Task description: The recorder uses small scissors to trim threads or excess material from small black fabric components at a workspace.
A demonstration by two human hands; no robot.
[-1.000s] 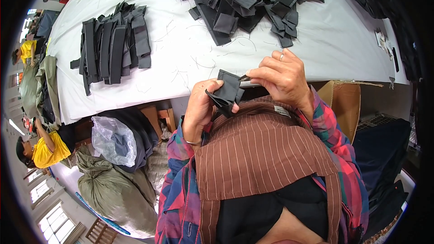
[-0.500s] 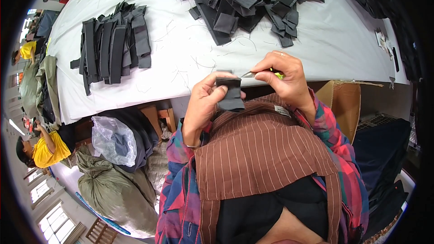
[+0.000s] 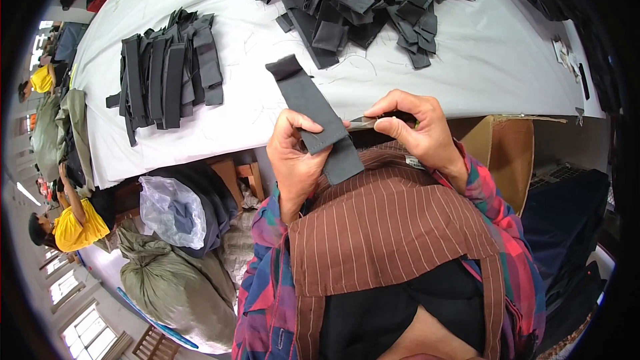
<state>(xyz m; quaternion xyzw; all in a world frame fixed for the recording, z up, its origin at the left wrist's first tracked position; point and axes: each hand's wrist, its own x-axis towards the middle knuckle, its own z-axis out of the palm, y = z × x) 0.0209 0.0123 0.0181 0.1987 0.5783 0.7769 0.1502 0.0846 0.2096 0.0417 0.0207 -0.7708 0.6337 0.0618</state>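
Note:
A dark grey fabric strip [image 3: 308, 100] is pinched in my left hand [image 3: 291, 160], thumb on top. Its upper end is folded over and reaches above the white table's near edge; the lower end hangs over my striped brown apron [image 3: 393, 227]. My right hand [image 3: 427, 127] is closed around small thread snips [image 3: 363, 122], whose pointed metal tip lies close to the strip's right edge. Fingers hide most of their handle. I cannot tell whether the tip touches the cloth.
On the white-covered table [image 3: 247, 87] lie a neat row of dark strips [image 3: 163, 80] at left and a loose heap of strips [image 3: 353, 0] farther back. Loose threads are scattered between. Below stand a tied sack [image 3: 167, 287], a plastic bag [image 3: 170, 210] and a cardboard box [image 3: 500, 153].
The strip, bunched up and folded in my left hand before, now extends lengthwise up and away over the table edge. The snips have turned in my right hand, which has dropped slightly.

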